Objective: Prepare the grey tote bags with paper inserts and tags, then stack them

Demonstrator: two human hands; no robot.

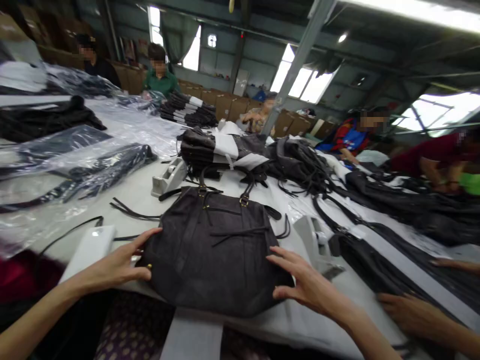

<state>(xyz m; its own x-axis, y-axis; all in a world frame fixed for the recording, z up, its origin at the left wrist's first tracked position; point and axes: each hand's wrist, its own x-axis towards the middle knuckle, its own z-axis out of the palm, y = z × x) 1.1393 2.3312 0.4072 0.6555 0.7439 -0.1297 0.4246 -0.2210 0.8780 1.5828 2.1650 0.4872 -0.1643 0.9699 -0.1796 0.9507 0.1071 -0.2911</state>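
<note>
A dark grey handbag [213,250] lies front up at the table's near edge, its two handles pointing away from me and thin straps across its face. My left hand [125,260] grips the bag's left side, thumb and forefinger apart at the edge. On the opposite side, my right hand [296,275] is curved round the right edge with its fingertips on the front panel. Whether any fingers reach beneath the bag is hidden. A white card or paper strip [193,335] shows below the bag, in front of my patterned clothing.
Grey tape dispensers [169,177] stand left and right of the bag. Beyond are stacked dark bags [225,150]; clear plastic wrapping [86,160] covers the left. A co-worker's hand [412,312] rests by another dark bag [378,260] at right. Several people work around the table.
</note>
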